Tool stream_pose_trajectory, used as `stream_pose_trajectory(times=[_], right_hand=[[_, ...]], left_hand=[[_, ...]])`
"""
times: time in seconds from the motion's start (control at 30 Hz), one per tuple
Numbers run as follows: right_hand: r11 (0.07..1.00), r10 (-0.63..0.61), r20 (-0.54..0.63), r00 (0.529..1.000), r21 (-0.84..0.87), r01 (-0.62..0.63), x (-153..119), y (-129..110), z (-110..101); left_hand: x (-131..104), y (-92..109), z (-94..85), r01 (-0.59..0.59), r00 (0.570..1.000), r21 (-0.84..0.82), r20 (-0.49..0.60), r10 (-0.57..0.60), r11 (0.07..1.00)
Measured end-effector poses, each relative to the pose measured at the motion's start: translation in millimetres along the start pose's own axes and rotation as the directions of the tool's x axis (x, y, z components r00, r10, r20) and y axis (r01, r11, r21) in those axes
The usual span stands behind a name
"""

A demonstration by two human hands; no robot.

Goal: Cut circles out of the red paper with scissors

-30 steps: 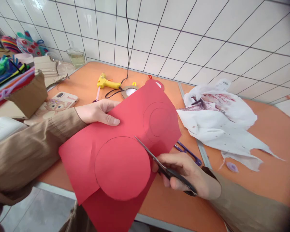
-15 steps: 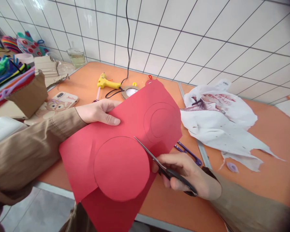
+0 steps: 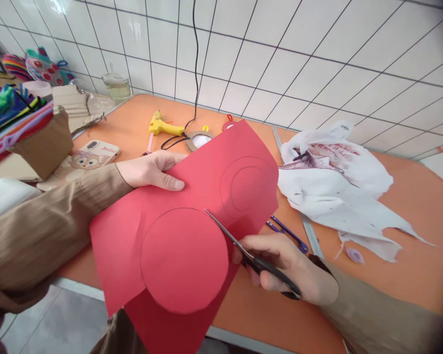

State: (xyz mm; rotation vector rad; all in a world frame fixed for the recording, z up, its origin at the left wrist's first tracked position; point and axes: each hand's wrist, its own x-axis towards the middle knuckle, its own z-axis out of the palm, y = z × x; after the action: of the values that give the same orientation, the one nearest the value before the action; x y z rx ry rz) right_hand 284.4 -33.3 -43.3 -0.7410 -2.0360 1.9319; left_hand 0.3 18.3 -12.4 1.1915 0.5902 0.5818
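My left hand (image 3: 157,171) grips the upper left edge of a sheet of red paper (image 3: 203,182), thumb on top and the other fingers hidden beneath. A large drawn circle (image 3: 184,260) on it is cut free along its lower and right edge, while its upper left outline is still joined to the sheet. Two smaller circles, one inside the other, are drawn at the upper right. In my right hand (image 3: 280,265) are black-handled scissors (image 3: 260,265). Their blades look closed or nearly so and lie at the circle's upper right edge.
Behind the paper lie a yellow glue gun (image 3: 166,125) with a cord and a tape roll (image 3: 199,141). Purple snips (image 3: 290,235) and a white plastic bag (image 3: 335,177) are to the right. A phone (image 3: 92,155) and a cardboard box of pipe cleaners (image 3: 44,142) stand left.
The cut circle and the sheet's lower left part have shifted slightly down and left. Both hands and the scissors stay almost where they were.
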Motion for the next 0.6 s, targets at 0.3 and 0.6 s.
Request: stream_pose_trajectory(times=[0.3, 0.6], right_hand=[[1.000, 0.019, -0.005, 1.000, 0.007, -0.019, -1.4, 3.0, 0.1], [0.999, 0.039, 0.010, 0.999, 0.004, -0.039, -0.1, -0.5, -0.2]], left_hand=[[0.5, -1.6, -0.1, -0.028, 0.999, -0.017, 0.026, 0.028, 0.999], [1.0, -1.5, -0.2, -0.038, 0.998, -0.013, 0.045, 0.039, 0.999]])
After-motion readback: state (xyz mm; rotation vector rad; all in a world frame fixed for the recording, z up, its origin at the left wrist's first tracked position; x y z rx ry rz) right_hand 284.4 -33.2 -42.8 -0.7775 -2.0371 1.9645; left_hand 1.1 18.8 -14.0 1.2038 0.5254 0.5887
